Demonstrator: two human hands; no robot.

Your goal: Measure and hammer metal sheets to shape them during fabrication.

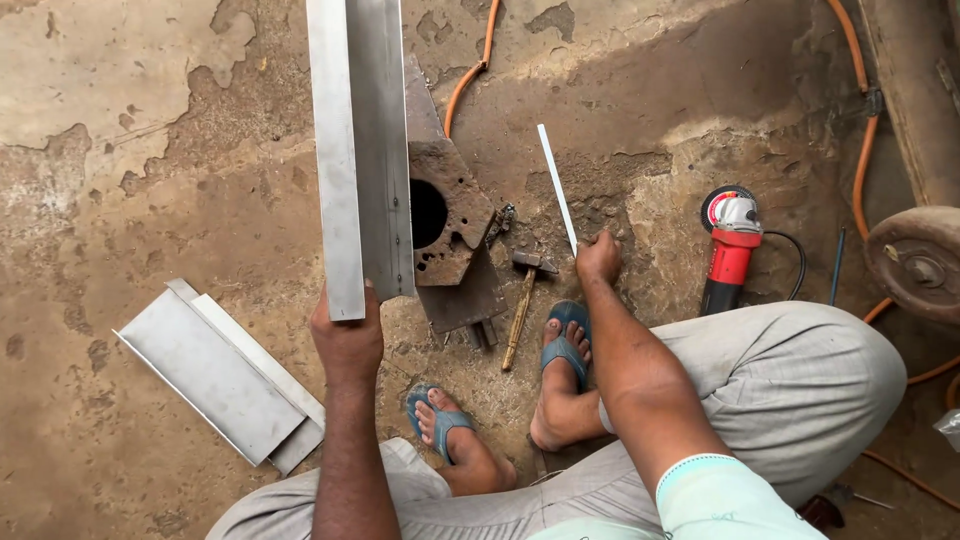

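Steel channel (360, 140), long and grey, stands up from the floor (130, 200) toward the camera; the left hand (347, 335) grips its near end, fingers closed around the lower edge. Behind it, touching its right side, sits a rusty plate (450, 215) with a round hole, resting on a darker slab. Two folded steel sheets (220, 375) lie stacked on the floor to the left, well apart from the hands. A red angle grinder (730, 250) lies to the right, its black cord trailing off, with an orange hose (862, 150) running along the floor beyond it and a rusty wheel (920, 262) at the right edge. A hammer (524, 300) with a wooden handle lies between the plate and the right foot's blue sandal (566, 345). The right hand (598, 257) is closed on the near end of a thin white strip (556, 185), which slants up and left from the hand, just beside the hammer head.
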